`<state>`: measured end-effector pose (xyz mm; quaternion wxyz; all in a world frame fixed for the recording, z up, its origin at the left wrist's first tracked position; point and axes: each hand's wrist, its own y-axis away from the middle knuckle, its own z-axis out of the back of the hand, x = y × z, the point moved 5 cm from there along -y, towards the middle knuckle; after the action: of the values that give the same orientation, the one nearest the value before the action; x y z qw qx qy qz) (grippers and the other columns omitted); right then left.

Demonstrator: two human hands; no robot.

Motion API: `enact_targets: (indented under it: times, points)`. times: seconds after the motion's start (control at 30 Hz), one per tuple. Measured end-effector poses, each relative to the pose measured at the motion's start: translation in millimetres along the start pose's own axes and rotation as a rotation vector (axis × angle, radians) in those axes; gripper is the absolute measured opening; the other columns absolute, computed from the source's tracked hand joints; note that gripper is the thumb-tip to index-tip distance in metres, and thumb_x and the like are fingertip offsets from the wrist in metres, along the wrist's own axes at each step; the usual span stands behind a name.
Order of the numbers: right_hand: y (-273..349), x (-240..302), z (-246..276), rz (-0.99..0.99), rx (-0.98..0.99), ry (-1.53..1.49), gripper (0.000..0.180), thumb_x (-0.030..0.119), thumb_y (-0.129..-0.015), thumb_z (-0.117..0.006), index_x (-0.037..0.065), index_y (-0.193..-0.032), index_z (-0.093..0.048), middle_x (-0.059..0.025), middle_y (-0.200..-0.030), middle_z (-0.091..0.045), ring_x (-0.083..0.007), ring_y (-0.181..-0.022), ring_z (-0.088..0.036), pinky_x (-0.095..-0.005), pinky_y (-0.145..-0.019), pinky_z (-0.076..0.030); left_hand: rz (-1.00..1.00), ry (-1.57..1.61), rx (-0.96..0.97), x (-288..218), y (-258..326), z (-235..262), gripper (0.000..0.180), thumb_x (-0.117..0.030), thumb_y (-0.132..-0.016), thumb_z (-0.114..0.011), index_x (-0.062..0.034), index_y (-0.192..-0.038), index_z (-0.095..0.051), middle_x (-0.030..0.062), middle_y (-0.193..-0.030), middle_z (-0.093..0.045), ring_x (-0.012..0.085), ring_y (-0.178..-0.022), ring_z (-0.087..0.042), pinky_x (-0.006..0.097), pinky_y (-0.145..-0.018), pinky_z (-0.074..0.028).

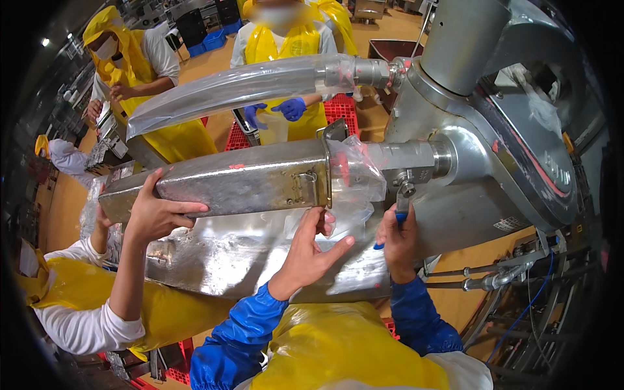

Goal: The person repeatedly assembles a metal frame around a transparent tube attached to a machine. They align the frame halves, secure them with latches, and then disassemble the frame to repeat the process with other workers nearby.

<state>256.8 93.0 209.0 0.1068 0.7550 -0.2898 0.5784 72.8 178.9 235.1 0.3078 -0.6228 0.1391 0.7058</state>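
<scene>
My right hand (pixel 398 242) is wrapped round the blue-gripped valve lever (pixel 403 197) below the steel outlet pipe (pixel 403 156). Thumb apart and fingers bent, my left hand (pixel 311 250) is just under the open end of a long rectangular metal mould (pixel 240 182); it holds nothing that I can see. Clear plastic film (pixel 357 170) with pink smears spans the gap between the mould and the pipe. At the left, a co-worker's hand (pixel 156 211) supports the mould from beneath and along its side.
A plastic-sheathed hose (pixel 240 84) runs above the mould from the large grey machine (pixel 481 136). Beneath lies a shiny metal surface (pixel 221 253). Across from me stands a person in a yellow apron (pixel 276 49) with blue gloves; another person (pixel 127 78) is at the far left.
</scene>
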Motion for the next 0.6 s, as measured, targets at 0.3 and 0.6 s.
enact_targets:
  times: [0.3, 0.6]
  points:
    - [-1.1, -8.0, -68.9, 0.035, -0.14, -0.47, 0.02, 0.032, -0.113, -0.05, 0.013, -0.106, -0.047, -0.0012, -0.071, -0.045, -0.0128, -0.057, -0.044, -0.0322, -0.053, -0.045, 0.062, 0.058, -0.144, 11.6, 13.6, 22.8, 0.053, -0.011, -0.089, -0.084, -0.0006, -0.128, -0.05, 0.0049, -0.112, -0.053, 0.0133, -0.1, -0.052, 0.03, -0.093, -0.047]
    - [1.9, -4.6, -89.6, -0.113, -0.22, -0.737, 0.027, 0.042, -0.11, -0.054, 0.015, -0.105, -0.051, 0.0008, -0.07, -0.046, -0.0143, -0.06, -0.044, -0.0347, -0.064, -0.044, 0.061, 0.25, -0.59, 41.4, 59.9, 116.7, 0.043, -0.015, -0.092, -0.082, -0.0036, -0.117, -0.048, 0.0051, -0.107, -0.054, 0.0118, -0.091, -0.053, 0.028, -0.082, -0.049]
